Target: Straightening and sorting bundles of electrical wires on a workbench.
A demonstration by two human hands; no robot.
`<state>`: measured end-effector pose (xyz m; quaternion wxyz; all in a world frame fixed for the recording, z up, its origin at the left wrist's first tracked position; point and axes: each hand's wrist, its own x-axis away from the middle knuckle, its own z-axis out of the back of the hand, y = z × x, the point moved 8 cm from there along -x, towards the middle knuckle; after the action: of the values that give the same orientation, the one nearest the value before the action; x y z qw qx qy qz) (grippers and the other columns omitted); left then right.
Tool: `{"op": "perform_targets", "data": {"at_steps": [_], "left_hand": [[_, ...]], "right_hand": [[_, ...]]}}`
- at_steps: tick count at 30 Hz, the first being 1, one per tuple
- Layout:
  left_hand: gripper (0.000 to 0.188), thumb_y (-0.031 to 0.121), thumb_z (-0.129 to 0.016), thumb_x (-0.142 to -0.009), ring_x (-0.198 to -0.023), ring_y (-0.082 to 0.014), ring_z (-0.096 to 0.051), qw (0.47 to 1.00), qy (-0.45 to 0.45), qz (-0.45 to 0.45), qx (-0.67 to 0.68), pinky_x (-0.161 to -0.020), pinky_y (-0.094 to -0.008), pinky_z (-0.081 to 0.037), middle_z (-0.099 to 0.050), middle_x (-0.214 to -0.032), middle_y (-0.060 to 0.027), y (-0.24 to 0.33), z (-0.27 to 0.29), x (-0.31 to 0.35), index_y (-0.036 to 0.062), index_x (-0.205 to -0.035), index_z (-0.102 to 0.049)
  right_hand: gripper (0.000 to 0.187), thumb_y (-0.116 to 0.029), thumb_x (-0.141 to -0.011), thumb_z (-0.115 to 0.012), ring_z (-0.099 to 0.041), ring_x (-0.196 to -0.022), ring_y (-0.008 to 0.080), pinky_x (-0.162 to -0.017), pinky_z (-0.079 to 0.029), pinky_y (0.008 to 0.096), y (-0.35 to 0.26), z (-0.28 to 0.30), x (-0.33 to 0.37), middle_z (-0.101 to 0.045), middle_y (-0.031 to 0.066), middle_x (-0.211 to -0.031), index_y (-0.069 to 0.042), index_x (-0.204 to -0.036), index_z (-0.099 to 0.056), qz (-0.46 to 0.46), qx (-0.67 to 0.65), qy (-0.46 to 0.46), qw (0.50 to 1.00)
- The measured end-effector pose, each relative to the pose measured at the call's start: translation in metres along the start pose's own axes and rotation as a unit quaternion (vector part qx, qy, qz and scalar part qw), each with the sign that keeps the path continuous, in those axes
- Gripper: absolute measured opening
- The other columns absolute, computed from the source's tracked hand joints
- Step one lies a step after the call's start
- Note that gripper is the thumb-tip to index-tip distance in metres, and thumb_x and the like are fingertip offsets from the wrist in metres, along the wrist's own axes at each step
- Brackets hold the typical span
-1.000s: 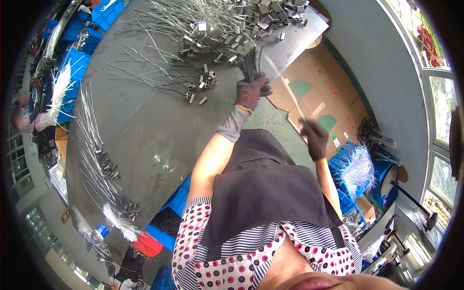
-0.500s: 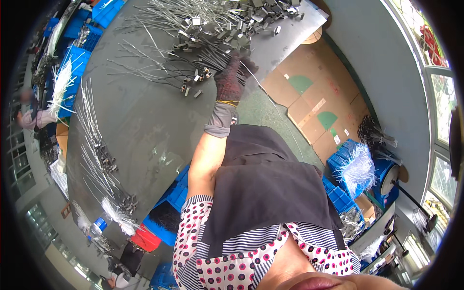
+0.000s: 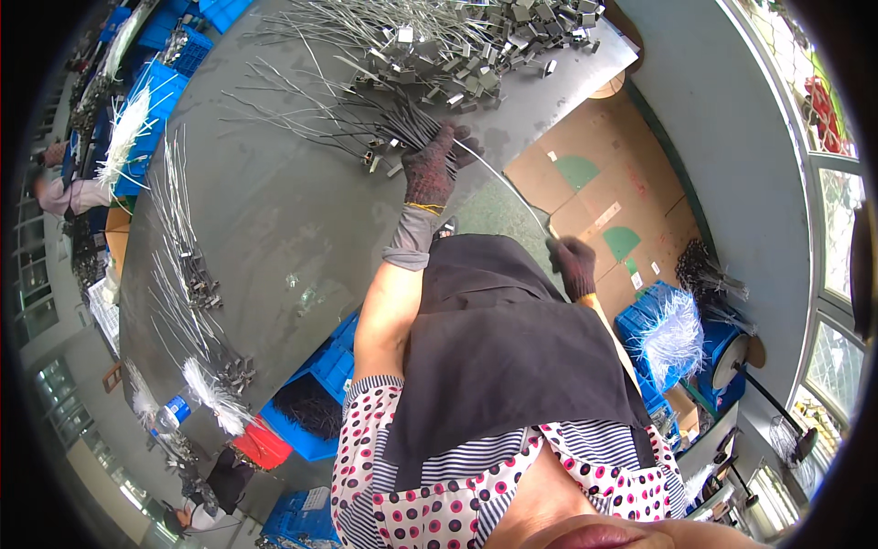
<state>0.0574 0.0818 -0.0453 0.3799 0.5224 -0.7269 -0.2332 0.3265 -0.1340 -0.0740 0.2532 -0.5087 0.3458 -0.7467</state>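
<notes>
Since half a second ago the right hand came back into view, closed on one thin wire beside the apron. Farther, the left hand grips a wire bundle on the grey desk.

Flattened brown cardboard sheets lie on the floor right of centre, just past the right edge of the grey table. Two green patches mark them: a rounded one nearer the top and another lower down. A pale strip label sits between the two patches, and a small white tag lies near the cardboard's lower edge. Blue plastic crates stand at the upper left, below the table at lower centre, and at the right. A red box stands beside the lower crate.
</notes>
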Motion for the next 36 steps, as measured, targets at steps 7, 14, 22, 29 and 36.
{"op": "perform_targets", "data": {"at_steps": [7, 14, 22, 29, 36], "left_hand": [[0.024, 0.024, -0.065, -0.097, -0.088, -0.0238, -0.069, 0.995, 0.06, -0.085, 0.007, -0.081, -0.0426, -0.062, -0.068, -0.102, -0.0094, 0.059, 0.036, -0.007, 0.0046, -0.111, -0.064], [0.028, 0.024, -0.072, -0.092, -0.08, -0.0187, -0.068, 0.977, 0.194, -0.069, -0.052, -0.064, -0.0341, -0.056, -0.069, -0.098, -0.0051, 0.088, 0.119, -0.024, 0.0048, -0.111, -0.065], [0.02, 0.015, -0.072, -0.084, -0.072, -0.0213, -0.067, 0.681, 0.017, -0.258, -0.685, -0.066, -0.0364, -0.053, -0.069, -0.079, -0.0058, 0.082, 0.013, -0.018, 0.0079, -0.102, -0.067], [0.029, 0.015, -0.071, -0.08, -0.083, -0.0372, -0.069, 0.759, 0.057, -0.158, -0.629, -0.072, -0.0407, -0.056, -0.072, -0.087, -0.0139, 0.126, 0.051, -0.013, 0.0091, -0.108, -0.069], [0.038, 0.04, -0.076, -0.082, -0.073, -0.0265, -0.07, 0.64, 0.349, -0.097, -0.677, -0.068, -0.0425, -0.054, -0.072, -0.08, -0.0075, 0.143, 0.122, 0.006, 0.0061, -0.099, -0.072]], "right_hand": [[0.027, -0.027, -0.087, -0.072, -0.056, -0.058, 0.0097, -0.053, -0.046, 0.0254, -0.111, -0.09, -0.026, -0.064, 0.0031, -0.07, 0.0, -0.085, -0.071, 0.05, 0.024, -0.13, 0.99], [0.051, -0.037, -0.088, -0.067, -0.066, -0.086, 0.0192, -0.073, -0.055, 0.0313, -0.14, -0.14, -0.034, -0.071, 0.015, -0.103, 0.004, -0.119, -0.065, 0.102, 0.106, -0.197, 0.969], [0.054, -0.044, -0.097, -0.05, -0.063, -0.099, 0.0437, -0.088, -0.049, 0.0463, -0.276, -0.235, -0.064, -0.065, 0.0285, -0.108, 0.005, -0.118, -0.061, 0.336, 0.219, -0.06, 0.914], [0.035, -0.026, -0.085, -0.066, -0.053, -0.123, 0.0386, -0.099, -0.043, 0.053, -0.331, -0.218, -0.102, -0.062, 0.016, -0.126, -0.011, -0.116, -0.067, 0.444, 0.448, 0.166, 0.758], [0.026, -0.021, -0.078, -0.068, -0.048, -0.128, 0.0346, -0.1, -0.038, 0.0566, -0.318, -0.211, -0.121, -0.062, 0.0095, -0.126, -0.01, -0.101, -0.07, 0.507, 0.503, 0.113, 0.691]]}}
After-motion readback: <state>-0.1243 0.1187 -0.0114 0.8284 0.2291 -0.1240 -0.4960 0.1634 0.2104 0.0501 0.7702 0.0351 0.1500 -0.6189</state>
